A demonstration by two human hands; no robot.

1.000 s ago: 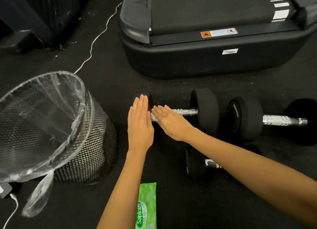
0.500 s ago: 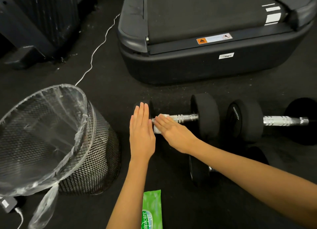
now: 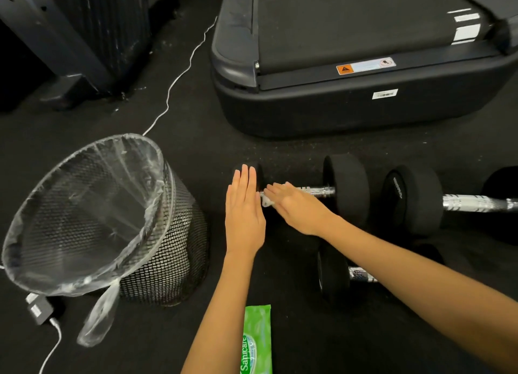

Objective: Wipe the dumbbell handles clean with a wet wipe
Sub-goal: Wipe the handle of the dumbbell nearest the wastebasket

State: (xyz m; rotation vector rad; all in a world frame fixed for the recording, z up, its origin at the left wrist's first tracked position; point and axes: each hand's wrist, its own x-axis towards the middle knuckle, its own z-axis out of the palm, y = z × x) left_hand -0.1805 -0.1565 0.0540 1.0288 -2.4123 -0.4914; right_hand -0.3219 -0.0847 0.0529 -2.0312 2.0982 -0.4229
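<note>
A black dumbbell (image 3: 346, 190) with a chrome handle (image 3: 319, 191) lies on the dark floor. My right hand (image 3: 297, 208) presses a white wet wipe (image 3: 266, 202) onto the left part of that handle. My left hand (image 3: 244, 214) lies flat, fingers straight, against the dumbbell's left weight, which it mostly hides. A second dumbbell (image 3: 412, 199) lies to the right, with its handle (image 3: 473, 203) bare. A third dumbbell (image 3: 333, 272) lies nearer me, partly under my right forearm.
A black mesh bin (image 3: 168, 261) with a clear liner stands at the left. A green pack of wet wipes (image 3: 258, 343) lies between my arms. A treadmill's end (image 3: 308, 113) rises behind the dumbbells. A white cable (image 3: 179, 73) and a charger (image 3: 37, 309) lie on the floor.
My right hand with the wipe has slid a little along the handle, toward the left weight. My left hand has stayed flat against that weight. The camera has tilted slightly.
</note>
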